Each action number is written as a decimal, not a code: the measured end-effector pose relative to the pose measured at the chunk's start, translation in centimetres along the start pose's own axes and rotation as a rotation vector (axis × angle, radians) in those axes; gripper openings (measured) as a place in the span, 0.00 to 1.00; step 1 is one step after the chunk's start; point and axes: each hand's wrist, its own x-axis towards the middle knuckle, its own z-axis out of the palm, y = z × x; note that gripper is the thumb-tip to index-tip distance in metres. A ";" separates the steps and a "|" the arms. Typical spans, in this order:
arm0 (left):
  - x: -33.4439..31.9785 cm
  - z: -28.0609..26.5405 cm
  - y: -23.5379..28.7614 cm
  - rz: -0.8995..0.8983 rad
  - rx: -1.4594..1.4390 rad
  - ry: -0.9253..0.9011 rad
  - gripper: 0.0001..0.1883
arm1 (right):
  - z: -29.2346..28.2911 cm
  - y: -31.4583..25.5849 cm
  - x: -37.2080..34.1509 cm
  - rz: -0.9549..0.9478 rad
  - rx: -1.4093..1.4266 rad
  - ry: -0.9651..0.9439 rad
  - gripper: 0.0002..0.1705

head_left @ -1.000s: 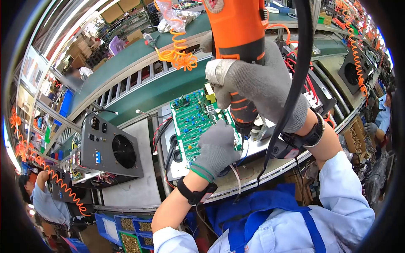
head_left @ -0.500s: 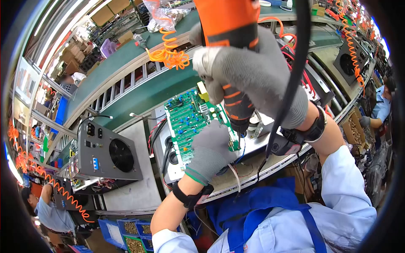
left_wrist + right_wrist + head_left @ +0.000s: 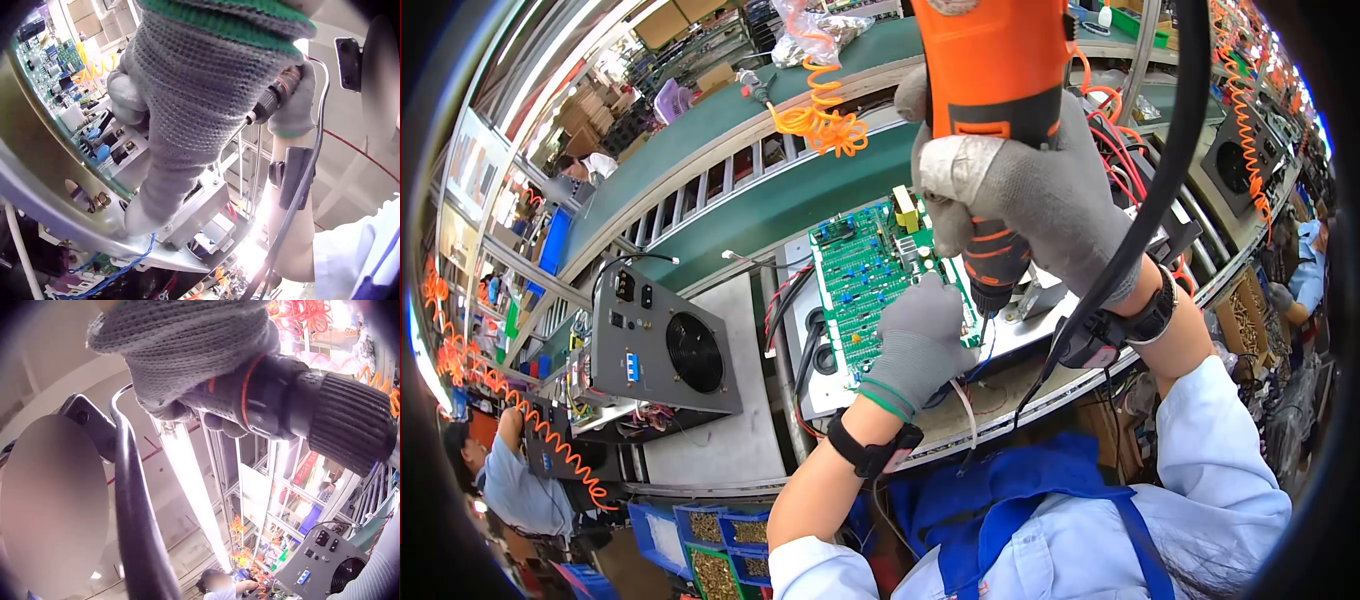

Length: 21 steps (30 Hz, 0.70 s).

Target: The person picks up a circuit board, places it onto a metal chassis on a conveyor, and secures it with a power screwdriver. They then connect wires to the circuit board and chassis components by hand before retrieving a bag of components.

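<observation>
My gloved right hand [image 3: 1040, 195] grips an orange and black electric drill [image 3: 995, 70], its chuck [image 3: 353, 422] pointing down. In the left wrist view a long thin bit [image 3: 234, 136] runs from the chuck and passes behind my left hand. Beneath lies a green circuit board [image 3: 855, 275] dense with small components, on a pale metal panel [image 3: 830, 395]. My gloved left hand [image 3: 920, 335] rests at the board's near right corner. One finger [image 3: 150, 203] reaches down to the panel's edge by a brass-coloured bolt [image 3: 103, 200]; the others bend over the board, and I cannot tell whether they pinch anything.
A thick black cable [image 3: 1165, 190] hangs across my right forearm. Left of the panel stands a grey fan unit [image 3: 665, 340]. Beyond runs a green conveyor [image 3: 750, 215] with coiled orange hose [image 3: 830, 130] above it. Blue bins [image 3: 660, 540] of small parts sit below; other people work at both sides.
The head view swings slightly, moving everything left and then back right in the picture. Both hands, the drill and the board keep nearly the same places relative to each other.
</observation>
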 end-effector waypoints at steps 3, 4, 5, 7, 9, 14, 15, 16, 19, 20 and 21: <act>-0.1 0.1 0.3 -0.021 0.044 0.040 0.25 | -0.6 0.3 -0.4 0.003 -0.043 0.037 0.18; -0.2 0.4 0.2 -0.017 0.042 0.105 0.25 | -0.7 0.7 -0.4 -0.001 -0.043 0.035 0.18; -0.2 0.7 0.0 -0.019 0.043 0.107 0.25 | -0.9 1.2 -0.4 -0.091 0.063 -0.022 0.18; -0.7 1.2 -0.6 0.106 -0.010 0.295 0.27 | -1.0 1.9 0.1 -0.235 0.192 -0.085 0.18; -1.6 0.5 -0.9 0.018 -0.399 0.323 0.26 | -1.4 0.7 0.1 -0.139 0.229 -0.151 0.17; -9.2 0.6 -1.1 -0.218 -1.964 0.333 0.18 | -3.3 -1.5 -2.8 -0.246 0.460 -0.207 0.19; -11.0 1.5 -0.7 -0.295 -2.007 0.390 0.17 | -3.9 -0.7 -3.7 -0.366 0.524 -0.076 0.24; -12.8 2.4 -0.3 -0.374 -2.051 0.447 0.16 | -4.8 -1.6 -4.4 -0.392 0.639 -0.290 0.30; -16.1 6.2 0.4 -0.346 -2.292 0.506 0.14 | -4.7 -0.4 -7.2 -0.572 0.954 -0.242 0.32; -16.6 6.5 1.2 -0.439 -2.328 0.535 0.14 | -4.4 0.5 -8.0 -0.633 1.062 -0.216 0.32; -17.0 7.1 1.7 -0.424 -2.306 0.559 0.14 | -4.9 1.0 -8.6 -0.635 1.023 -0.240 0.33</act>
